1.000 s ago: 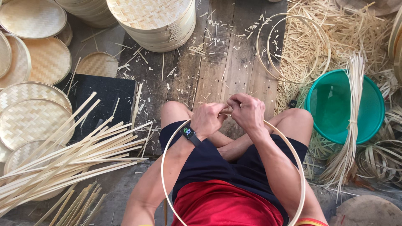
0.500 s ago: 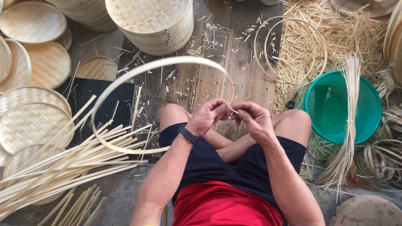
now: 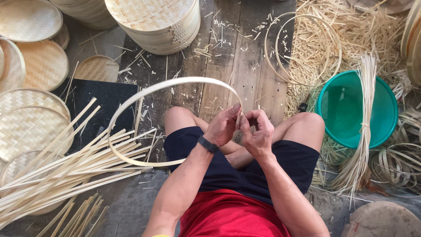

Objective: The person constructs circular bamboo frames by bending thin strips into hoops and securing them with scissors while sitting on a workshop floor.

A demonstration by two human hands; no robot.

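— Head view: what are my hands doing?
— Left hand (image 3: 223, 127) and right hand (image 3: 258, 131) pinch the bamboo hoop (image 3: 149, 94) where its ends overlap, above my lap. I'd judge the joining step; next needs firm binding.
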